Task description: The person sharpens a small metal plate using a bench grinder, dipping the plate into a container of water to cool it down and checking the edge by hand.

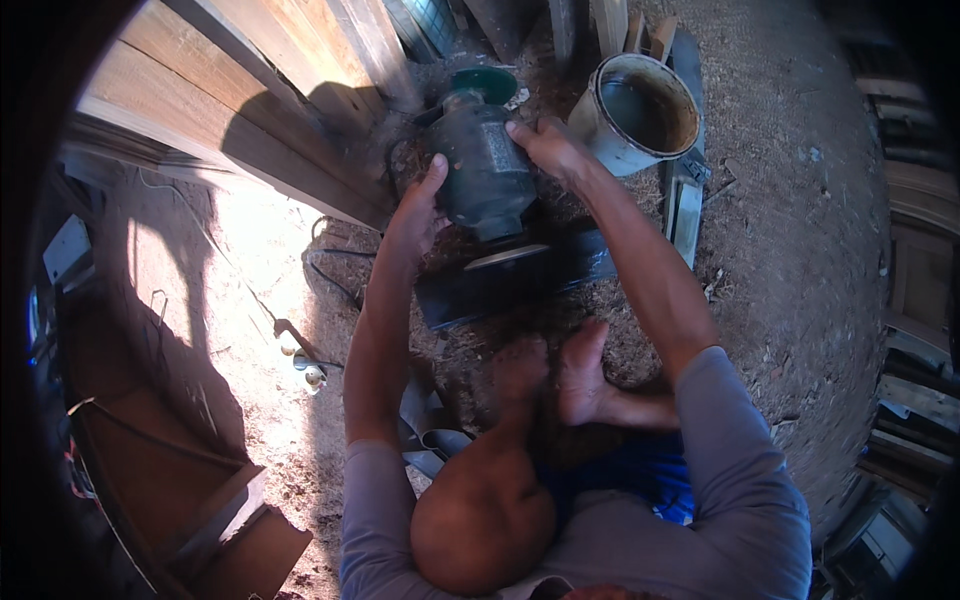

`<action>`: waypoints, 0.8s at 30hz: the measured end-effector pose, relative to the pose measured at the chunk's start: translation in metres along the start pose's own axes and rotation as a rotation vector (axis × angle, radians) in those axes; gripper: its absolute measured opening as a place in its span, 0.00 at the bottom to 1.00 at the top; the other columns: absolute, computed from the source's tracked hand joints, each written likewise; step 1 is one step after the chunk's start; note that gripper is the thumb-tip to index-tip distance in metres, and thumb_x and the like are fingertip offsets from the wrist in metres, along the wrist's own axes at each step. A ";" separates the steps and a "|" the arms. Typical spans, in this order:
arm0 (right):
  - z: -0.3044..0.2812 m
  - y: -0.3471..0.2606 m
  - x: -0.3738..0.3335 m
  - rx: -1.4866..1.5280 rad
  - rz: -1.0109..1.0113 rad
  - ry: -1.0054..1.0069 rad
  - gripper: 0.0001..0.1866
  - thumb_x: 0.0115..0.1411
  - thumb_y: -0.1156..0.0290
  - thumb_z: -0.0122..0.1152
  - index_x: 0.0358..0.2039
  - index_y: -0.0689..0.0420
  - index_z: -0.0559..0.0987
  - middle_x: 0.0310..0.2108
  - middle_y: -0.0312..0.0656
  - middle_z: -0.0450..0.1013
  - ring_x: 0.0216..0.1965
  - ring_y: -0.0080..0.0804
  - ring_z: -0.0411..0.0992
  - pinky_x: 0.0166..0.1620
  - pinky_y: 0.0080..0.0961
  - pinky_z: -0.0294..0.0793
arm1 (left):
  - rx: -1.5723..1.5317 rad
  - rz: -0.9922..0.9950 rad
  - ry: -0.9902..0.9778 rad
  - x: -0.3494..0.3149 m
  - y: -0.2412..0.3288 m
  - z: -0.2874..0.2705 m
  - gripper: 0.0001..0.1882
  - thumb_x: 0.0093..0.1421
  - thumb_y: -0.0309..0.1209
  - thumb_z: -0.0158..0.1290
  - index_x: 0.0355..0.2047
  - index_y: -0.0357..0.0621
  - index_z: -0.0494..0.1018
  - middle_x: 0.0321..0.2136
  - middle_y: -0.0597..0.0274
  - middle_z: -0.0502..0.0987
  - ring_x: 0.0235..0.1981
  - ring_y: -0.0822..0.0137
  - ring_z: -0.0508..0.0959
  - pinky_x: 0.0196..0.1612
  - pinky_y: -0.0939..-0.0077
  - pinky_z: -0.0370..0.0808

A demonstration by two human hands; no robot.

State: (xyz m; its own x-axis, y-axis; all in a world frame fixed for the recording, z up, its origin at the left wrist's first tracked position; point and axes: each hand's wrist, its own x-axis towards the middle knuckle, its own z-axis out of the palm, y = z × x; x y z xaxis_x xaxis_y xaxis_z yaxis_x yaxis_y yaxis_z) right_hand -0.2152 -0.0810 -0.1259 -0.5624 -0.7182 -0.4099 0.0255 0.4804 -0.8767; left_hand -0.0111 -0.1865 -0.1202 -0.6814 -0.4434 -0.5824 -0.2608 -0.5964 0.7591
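A dark green, drum-shaped electric motor (487,170) with a label plate lies on the ground in front of me. Around its left side wraps my left hand (422,205), thumb on top and fingers partly hidden beneath. My right hand (548,148) grips the opposite side, its thumb pressed on the casing and the other fingers mostly out of sight. At the motor's far end sits a green round disc (485,84). Its near end narrows toward a long black piece (520,278) lying crosswise before my feet; whether the two are joined I cannot tell.
To the right of the motor stands a stained white bucket (605,130) with dark liquid inside. Wooden boards (230,130) lean at the far left. A black cable (335,270) and a light socket-like piece (312,376) lie on the dirt floor. Stacked wood (915,300) lines the right.
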 end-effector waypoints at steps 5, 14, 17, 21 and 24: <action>0.004 -0.014 -0.001 -0.064 -0.023 -0.042 0.27 0.63 0.55 0.57 0.42 0.72 0.76 0.37 0.53 0.76 0.39 0.40 0.75 0.45 0.34 0.70 | -0.195 0.147 -0.014 0.015 -0.009 0.014 0.37 0.61 0.55 0.51 0.55 0.32 0.65 0.47 0.51 0.74 0.46 0.61 0.76 0.49 0.67 0.75; -0.015 -0.003 0.021 -0.106 -0.108 -0.230 0.27 0.61 0.53 0.60 0.37 0.73 0.76 0.32 0.50 0.75 0.34 0.35 0.73 0.39 0.34 0.71 | -0.075 0.221 0.251 0.014 -0.031 0.036 0.39 0.62 0.55 0.49 0.53 0.25 0.63 0.47 0.45 0.72 0.47 0.61 0.75 0.50 0.69 0.73; -0.019 -0.002 0.023 -0.084 -0.107 -0.304 0.26 0.61 0.51 0.60 0.33 0.70 0.76 0.28 0.46 0.74 0.29 0.31 0.71 0.35 0.31 0.70 | -0.037 0.184 0.258 0.012 -0.032 0.041 0.34 0.66 0.53 0.45 0.57 0.32 0.63 0.51 0.49 0.71 0.51 0.62 0.73 0.56 0.68 0.69; -0.030 -0.012 0.009 -0.450 -0.234 -0.084 0.27 0.60 0.47 0.58 0.32 0.65 0.76 0.23 0.42 0.73 0.24 0.26 0.70 0.30 0.25 0.69 | -0.027 0.181 0.122 0.000 -0.020 0.034 0.40 0.63 0.54 0.50 0.57 0.26 0.59 0.52 0.44 0.68 0.52 0.61 0.71 0.55 0.69 0.68; -0.052 -0.038 -0.016 -0.395 -0.227 -0.049 0.29 0.60 0.45 0.57 0.32 0.65 0.76 0.25 0.45 0.75 0.27 0.27 0.73 0.32 0.26 0.71 | 0.113 0.281 0.179 -0.011 -0.027 0.004 0.37 0.63 0.52 0.49 0.59 0.31 0.59 0.54 0.48 0.67 0.56 0.61 0.67 0.58 0.68 0.63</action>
State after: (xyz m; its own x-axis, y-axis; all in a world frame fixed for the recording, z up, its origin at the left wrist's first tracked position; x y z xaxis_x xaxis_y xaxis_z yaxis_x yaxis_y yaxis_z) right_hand -0.2498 -0.0615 -0.0733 -0.4770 -0.8461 -0.2379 -0.4169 0.4561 -0.7862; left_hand 0.0009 -0.1626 -0.1328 -0.6089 -0.6963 -0.3800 -0.1606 -0.3609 0.9187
